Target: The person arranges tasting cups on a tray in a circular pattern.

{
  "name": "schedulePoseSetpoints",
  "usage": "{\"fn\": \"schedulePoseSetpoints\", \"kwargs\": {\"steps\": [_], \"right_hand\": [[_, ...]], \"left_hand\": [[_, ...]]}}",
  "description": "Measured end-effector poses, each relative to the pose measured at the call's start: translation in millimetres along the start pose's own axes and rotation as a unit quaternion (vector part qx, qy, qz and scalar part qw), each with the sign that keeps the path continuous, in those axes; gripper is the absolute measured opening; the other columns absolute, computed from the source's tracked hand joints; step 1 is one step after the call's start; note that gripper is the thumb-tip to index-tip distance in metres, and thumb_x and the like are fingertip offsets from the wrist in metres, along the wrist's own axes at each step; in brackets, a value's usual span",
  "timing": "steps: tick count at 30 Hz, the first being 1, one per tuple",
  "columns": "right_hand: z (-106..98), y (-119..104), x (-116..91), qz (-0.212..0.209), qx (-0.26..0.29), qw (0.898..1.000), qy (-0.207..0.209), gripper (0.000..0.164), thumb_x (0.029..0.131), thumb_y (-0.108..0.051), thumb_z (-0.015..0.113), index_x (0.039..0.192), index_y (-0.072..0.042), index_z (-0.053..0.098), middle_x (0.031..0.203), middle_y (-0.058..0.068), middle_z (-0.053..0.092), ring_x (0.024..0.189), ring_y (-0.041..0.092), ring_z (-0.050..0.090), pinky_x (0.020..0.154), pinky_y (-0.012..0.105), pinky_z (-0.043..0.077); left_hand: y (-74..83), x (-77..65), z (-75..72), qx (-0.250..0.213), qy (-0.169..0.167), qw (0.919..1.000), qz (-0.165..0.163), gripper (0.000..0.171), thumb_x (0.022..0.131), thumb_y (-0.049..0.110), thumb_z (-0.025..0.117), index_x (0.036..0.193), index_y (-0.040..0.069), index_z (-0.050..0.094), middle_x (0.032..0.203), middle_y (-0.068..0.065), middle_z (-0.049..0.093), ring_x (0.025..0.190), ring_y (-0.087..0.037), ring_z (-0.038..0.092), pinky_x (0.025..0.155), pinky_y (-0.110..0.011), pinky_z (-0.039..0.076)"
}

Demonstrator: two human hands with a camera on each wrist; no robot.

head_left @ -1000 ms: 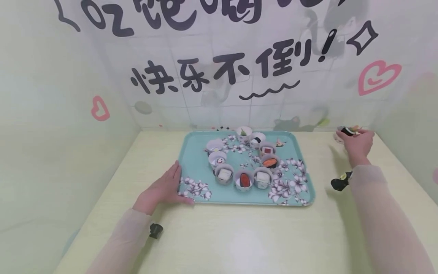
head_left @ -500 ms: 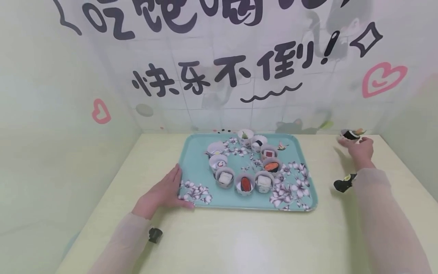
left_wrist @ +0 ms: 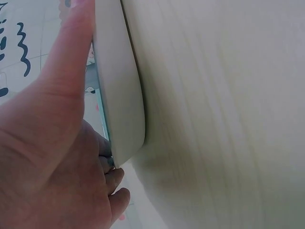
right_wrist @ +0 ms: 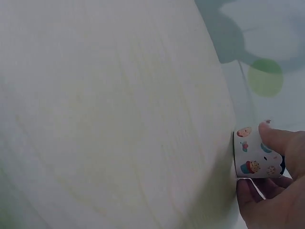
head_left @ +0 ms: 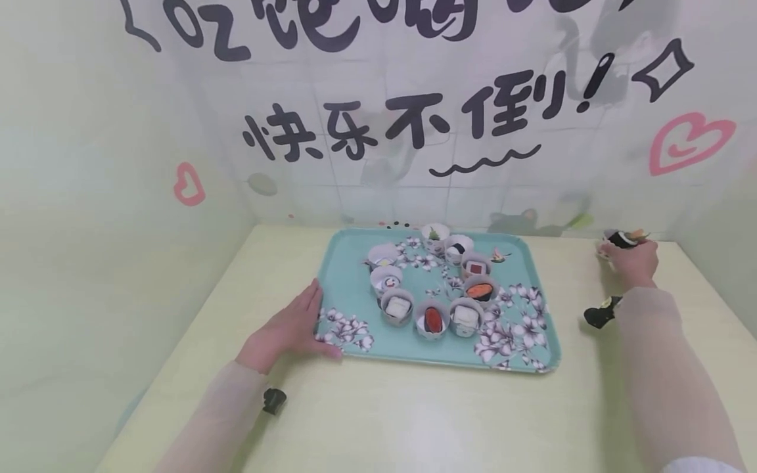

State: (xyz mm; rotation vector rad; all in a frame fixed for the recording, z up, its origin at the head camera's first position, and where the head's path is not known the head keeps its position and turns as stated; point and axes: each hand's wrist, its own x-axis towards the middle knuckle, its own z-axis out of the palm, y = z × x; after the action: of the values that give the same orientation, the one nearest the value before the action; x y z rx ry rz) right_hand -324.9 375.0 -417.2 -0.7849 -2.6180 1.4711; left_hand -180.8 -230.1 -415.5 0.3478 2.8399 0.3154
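A turquoise flower-print tray (head_left: 349, 282) lies on the table, bearing several small paper cups in a ring with sushi pieces in them. My left hand (head_left: 290, 332) touches its front left corner, fingers along the left side and thumb along the front edge. The left wrist view shows the hand (left_wrist: 52, 143) against the pale rim (left_wrist: 121, 95). At the back right of the table my right hand (head_left: 635, 264) holds another paper cup (right_wrist: 250, 152), printed with cupcakes, between thumb and fingers. A dark-wrapped sushi roll (head_left: 622, 240) with an orange tip shows at its top.
The wooden table (head_left: 414, 420) meets a printed wall (head_left: 384, 197) with black lettering at the back. Side walls stand at left and right. A black wrist mount (head_left: 602, 313) hangs by the right sleeve and another (head_left: 274, 401) by the left.
My right hand has come down slightly with the cup, and its grip has shifted. The left hand stays at the tray corner. The head view has turned a little to the left.
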Motion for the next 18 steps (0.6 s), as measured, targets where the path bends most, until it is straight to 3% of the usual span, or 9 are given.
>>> {"fn": "schedulePoseSetpoints", "kwargs": {"steps": [4,8,14,18], "right_hand": [[2,-1,1,-0.036,-0.055,0.998,0.006,0.080,0.098,-0.039,0.050,0.147,0.016,0.019,0.150,0.039,0.031,0.136,0.046,0.036,0.117,0.052,0.034],[3,0,-1,-0.062,-0.068,0.996,0.020,0.067,0.097,-0.037,0.053,0.136,0.016,0.038,0.138,0.036,0.044,0.124,0.044,0.045,0.102,0.049,0.042],[7,-10,-8,-0.089,-0.072,0.993,0.018,0.067,0.098,-0.038,0.055,0.139,0.013,0.041,0.140,0.034,0.046,0.123,0.043,0.047,0.095,0.044,0.043],[11,-24,-15,-0.106,-0.069,0.992,0.009,0.071,0.097,-0.041,0.056,0.140,0.012,0.040,0.142,0.033,0.045,0.120,0.040,0.047,0.082,0.030,0.043]], "left_hand": [[0.9,-0.8,-1.7,0.000,-0.002,1.0000,-0.004,0.144,0.062,0.073,0.079,0.156,-0.009,0.006,0.166,-0.026,-0.001,0.154,-0.043,0.010,0.124,-0.053,0.025],[2.9,0.6,-3.2,0.006,0.000,1.0000,0.001,0.144,0.063,0.072,0.080,0.155,-0.010,0.007,0.166,-0.027,0.000,0.154,-0.044,0.010,0.124,-0.054,0.025],[3.4,1.6,-3.5,0.012,-0.002,0.9999,0.004,0.144,0.063,0.073,0.079,0.155,-0.011,0.008,0.165,-0.029,0.001,0.153,-0.045,0.012,0.124,-0.054,0.025],[3.9,1.5,-3.5,0.012,-0.005,0.9999,-0.002,0.144,0.063,0.073,0.079,0.155,-0.012,0.008,0.165,-0.029,0.002,0.153,-0.045,0.012,0.123,-0.054,0.026]]}}
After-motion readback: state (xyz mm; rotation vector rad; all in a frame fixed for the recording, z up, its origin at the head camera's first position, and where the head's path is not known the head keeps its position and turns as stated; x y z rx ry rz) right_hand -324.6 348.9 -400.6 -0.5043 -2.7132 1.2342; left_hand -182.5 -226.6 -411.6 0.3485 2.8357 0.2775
